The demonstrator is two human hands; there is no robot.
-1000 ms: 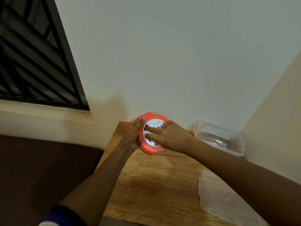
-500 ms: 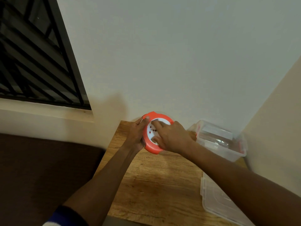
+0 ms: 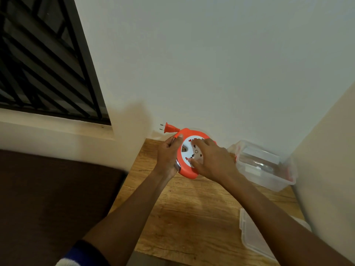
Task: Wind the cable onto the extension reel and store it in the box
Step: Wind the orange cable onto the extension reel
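The left hand grips the reel's rim. The right hand presses its fingers on the white face, plug sticking out.

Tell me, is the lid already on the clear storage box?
No, the lid lies flat on the wooden table, apart from the open box.

No readable text, brand or number anywhere in my view. White face of extension reel under my fingers: only red marks and small circular symbol near socket holes, too small and blurred to read. Plug, clear box and lid: no label I can make out.
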